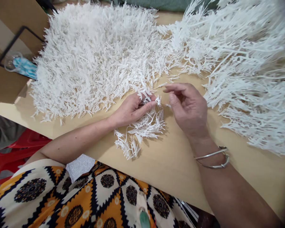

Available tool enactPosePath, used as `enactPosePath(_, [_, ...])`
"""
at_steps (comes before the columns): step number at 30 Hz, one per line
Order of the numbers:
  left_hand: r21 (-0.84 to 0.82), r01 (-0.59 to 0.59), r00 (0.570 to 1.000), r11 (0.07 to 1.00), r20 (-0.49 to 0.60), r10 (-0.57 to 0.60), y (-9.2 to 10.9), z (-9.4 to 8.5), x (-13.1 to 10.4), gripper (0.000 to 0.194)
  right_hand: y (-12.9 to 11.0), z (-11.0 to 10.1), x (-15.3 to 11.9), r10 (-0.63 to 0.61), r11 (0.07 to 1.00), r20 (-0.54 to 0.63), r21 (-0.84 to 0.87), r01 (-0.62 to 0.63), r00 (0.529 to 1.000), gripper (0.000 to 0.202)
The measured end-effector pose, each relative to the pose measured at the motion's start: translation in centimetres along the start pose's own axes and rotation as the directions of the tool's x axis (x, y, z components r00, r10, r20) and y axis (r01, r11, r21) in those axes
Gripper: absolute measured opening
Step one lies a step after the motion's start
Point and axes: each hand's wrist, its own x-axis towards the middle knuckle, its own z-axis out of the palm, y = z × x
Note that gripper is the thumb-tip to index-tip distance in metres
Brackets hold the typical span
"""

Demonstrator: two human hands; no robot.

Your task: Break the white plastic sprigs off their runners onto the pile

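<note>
My left hand (130, 109) is closed on a bunch of white branching plastic sprigs (148, 125), with its thumb and fingers pressed together near the top of the bunch. Just to the right, my right hand (188, 107) hovers over the table, fingers curled with a gap between thumb and forefinger. A tiny white piece shows by the right thumb; whether it is held I cannot tell. Behind my hands spreads a large heap of small white sprigs (97, 57). Longer white branched stems (247, 69) lie in a pile at the right.
The pale yellow table (171, 167) runs under everything. A cardboard box (11, 82) stands at the left, with a blue and white packet (26, 67) against it. Red plastic stools (9, 158) are below the table's left edge. Green fabric (166, 4) lies at the back.
</note>
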Motion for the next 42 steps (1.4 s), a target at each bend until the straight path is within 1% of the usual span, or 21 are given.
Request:
enactPosePath(2, [0.000, -0.022, 1.000, 1.000, -0.002, 0.022, 0.0, -0.1, 0.1, 0.035, -0.1, -0.1, 0.0, -0.067, 0.997, 0.096, -0.018, 0.069, 0.993, 0.027])
enactPosePath(3, [0.007, -0.033, 0.999, 0.999, -0.005, 0.033, 0.0, -0.1, 0.1, 0.036, -0.1, -0.1, 0.1, -0.101, 0.994, 0.126, -0.019, 0.104, 0.987, 0.027])
enactPosePath(5, [0.024, -0.042, 0.999, 0.999, -0.015, 0.042, 0.1, -0.1, 0.1, 0.039, 0.0, -0.1, 0.1, -0.131, 0.991, 0.143, -0.006, 0.133, 0.981, 0.022])
enactPosePath(7, [0.037, -0.014, 1.000, 0.999, -0.025, 0.015, 0.2, -0.1, 0.1, 0.041, 0.2, 0.1, 0.0, -0.111, 0.993, 0.122, -0.018, 0.114, 0.986, 0.014])
enactPosePath(9, [0.050, 0.015, 1.000, 0.999, -0.024, -0.014, 0.2, -0.2, 0.1, 0.040, 0.2, 0.3, -0.2, -0.096, 0.991, 0.095, -0.079, 0.104, 0.991, 0.009])
enactPosePath(12, [0.068, 0.000, 1.000, 0.998, 0.000, 0.000, 0.1, -0.4, 0.1, 0.032, 0.1, 0.8, -0.4, -0.125, 0.972, 0.068, -0.193, 0.136, 0.990, 0.009])
enactPosePath(14, [0.060, -0.015, 1.000, 0.998, 0.016, 0.014, 0.1, -0.5, 0.0, 0.029, 0.1, 1.0, -0.5, -0.135, 0.960, 0.058, -0.240, 0.145, 0.989, 0.011])
enactPosePath(16, [0.031, -0.034, 0.998, 0.999, 0.058, 0.032, 0.3, -0.5, 0.0, 0.029, 0.4, 1.0, -0.4, -0.104, 0.955, 0.016, -0.277, 0.105, 0.994, 0.012])
enactPosePath(18, [0.004, -0.076, 0.990, 0.997, 0.119, 0.075, 0.4, -0.4, -0.1, 0.029, 0.9, 0.7, -0.2, -0.040, 0.956, -0.065, -0.294, 0.019, 0.997, 0.013])
enactPosePath(20, [-0.020, -0.089, 0.988, 0.996, 0.126, 0.091, 0.5, -0.2, -0.2, 0.027, 1.3, 0.3, 0.1, 0.021, 0.960, -0.143, -0.273, -0.060, 0.990, 0.013])
enactPosePath(21, [-0.042, -0.070, 0.992, 0.997, 0.100, 0.074, 0.4, -0.1, -0.2, 0.026, 1.4, 0.1, 0.2, 0.034, 0.963, -0.160, -0.259, -0.076, 0.987, 0.014])
enactPosePath(23, [-0.122, -0.011, 1.000, 0.993, 0.024, 0.014, 0.2, 0.0, -0.1, 0.026, 1.4, -0.1, 0.3, 0.020, 0.969, -0.163, -0.241, -0.060, 0.986, 0.017])
enactPosePath(24, [-0.170, 0.011, 1.000, 0.985, -0.009, -0.013, 0.1, 0.1, -0.1, 0.026, 1.3, -0.2, 0.3, 0.000, 0.971, -0.152, -0.238, -0.037, 0.988, 0.019])
enactPosePath(26, [-0.261, 0.043, 0.998, 0.964, -0.041, -0.055, -0.2, 0.1, 0.0, 0.026, 1.0, -0.2, 0.3, -0.046, 0.974, -0.133, -0.226, 0.015, 0.990, 0.023])
enactPosePath(29, [-0.353, 0.101, 0.992, 0.930, -0.030, -0.119, -0.4, 0.0, 0.1, 0.026, 0.5, -0.1, 0.2, -0.094, 0.982, -0.088, -0.169, 0.078, 0.992, 0.030])
enactPosePath(31, [-0.386, 0.118, 0.991, 0.915, -0.018, -0.135, -0.3, 0.0, 0.1, 0.027, 0.1, -0.1, 0.1, -0.106, 0.989, -0.009, -0.101, 0.105, 0.994, 0.030])
enactPosePath(33, [-0.391, 0.123, 0.990, 0.912, -0.016, -0.140, -0.3, 0.0, 0.1, 0.029, -0.1, 0.1, 0.0, -0.107, 0.994, 0.067, -0.014, 0.108, 0.992, 0.024])
enactPosePath(34, [-0.386, 0.127, 0.989, 0.914, -0.019, -0.145, -0.2, 0.0, 0.1, 0.030, -0.2, 0.1, 0.0, -0.100, 0.995, 0.085, 0.024, 0.098, 0.991, 0.020])
enactPosePath(38, [-0.361, 0.144, 0.986, 0.921, -0.030, -0.166, -0.1, 0.3, 0.2, 0.034, -0.1, 0.3, 0.0, -0.038, 0.996, 0.086, 0.089, 0.030, 0.996, 0.007])
enactPosePath(42, [-0.298, 0.096, 0.989, 0.950, -0.077, -0.124, -0.2, 0.4, 0.3, 0.041, 0.2, 0.3, 0.0, -0.009, 0.985, 0.091, 0.172, -0.007, 0.996, 0.011])
